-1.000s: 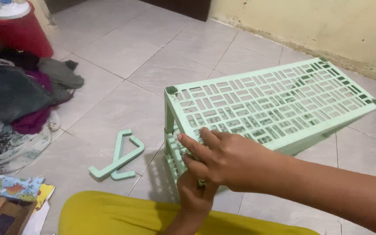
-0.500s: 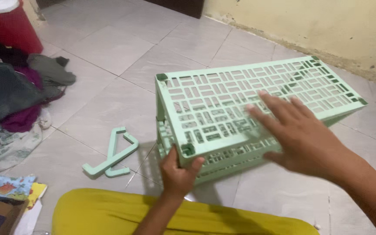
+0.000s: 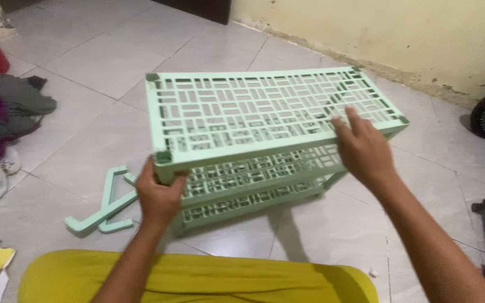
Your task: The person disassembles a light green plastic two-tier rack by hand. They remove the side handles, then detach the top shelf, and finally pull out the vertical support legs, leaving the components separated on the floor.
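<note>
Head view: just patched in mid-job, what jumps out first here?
A mint-green lattice shelf rack fills the middle of the frame, standing on the pale tiled floor. The left hand grips its near left corner, and the right hand rests on the top shelf towards the right end. A loose mint-green bracket piece lies on the tiles left of the rack, and a heap of clothes sits at the left edge.
</note>
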